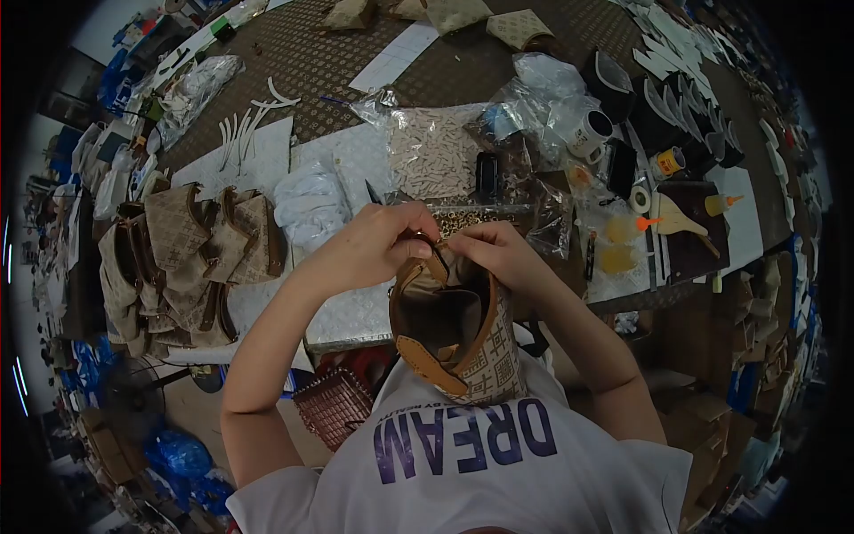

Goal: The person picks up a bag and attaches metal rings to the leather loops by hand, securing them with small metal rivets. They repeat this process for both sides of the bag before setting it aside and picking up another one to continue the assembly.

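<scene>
A patterned beige bag [498, 360] with tan leather trim is held up against my shirt, its opening facing up and its dark inside showing. My left hand [396, 233] pinches the bag's far rim, and a dark pointed tool [373, 192] sticks out beyond its fingers. Close beside it, my right hand [494, 249] grips the same rim, fingers closed on the trim. Just past both hands lie many small brass-coloured metal pieces [480, 218]. A clear bag of small pale pieces [433, 151] rests behind them.
Patterned bag pieces [191, 258] are piled at the left. White cloth-like material [311, 203] lies near my left arm. At the right are a white mug [590, 136], a yellow-labelled jar [667, 162] and orange-tipped glue bottles [627, 229]. A dark red woven bag [334, 408] sits below the table edge.
</scene>
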A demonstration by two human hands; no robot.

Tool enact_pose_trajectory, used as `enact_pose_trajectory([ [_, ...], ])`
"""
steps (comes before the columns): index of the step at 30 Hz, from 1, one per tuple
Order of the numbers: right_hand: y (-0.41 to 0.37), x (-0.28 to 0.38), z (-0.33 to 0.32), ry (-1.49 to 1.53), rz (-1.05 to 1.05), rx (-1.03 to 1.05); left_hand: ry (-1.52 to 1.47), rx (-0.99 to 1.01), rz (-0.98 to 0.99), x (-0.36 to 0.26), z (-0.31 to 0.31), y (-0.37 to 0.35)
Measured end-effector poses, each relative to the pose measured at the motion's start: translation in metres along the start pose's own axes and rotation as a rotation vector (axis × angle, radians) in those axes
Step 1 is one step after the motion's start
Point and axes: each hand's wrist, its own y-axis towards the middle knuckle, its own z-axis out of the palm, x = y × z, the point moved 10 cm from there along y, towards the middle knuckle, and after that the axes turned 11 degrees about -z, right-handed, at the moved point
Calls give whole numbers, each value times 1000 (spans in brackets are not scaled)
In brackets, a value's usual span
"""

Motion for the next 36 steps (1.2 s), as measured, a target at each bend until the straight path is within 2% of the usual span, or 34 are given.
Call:
enact_pose_trajectory([
  [5, 1, 4, 6, -57, 24, 42, 62, -45, 42, -7, -4, -1],
  [8, 4, 10, 9, -109, -45, 83, 115, -42, 70, -11, -3, -2],
  [11, 6, 9, 4, -198, -37, 74, -86, -78, -4, 1, -5, 1],
  [14, 8, 4, -7, -208, -92, 5, -592, -133, -122, 46, 11, 0],
  [17, 8, 2, -14, -240, -85, -39, -578, 41, -233, 67, 46, -5],
  [21, 8, -1, -15, -253, -101, -53, -733, -24, -264, 70, 48, -4],
  [28, 4, -2, -11, -233, -136, -55, -447, -228, -266, 65, 38, -12],
  [33, 1, 4, -8, -251, -171, -55, -335, -217, -287, 54, 33, -12],
  [36, 2, 3, -6, -213, -226, -56, -642, -114, -181, 58, 44, -4],
])
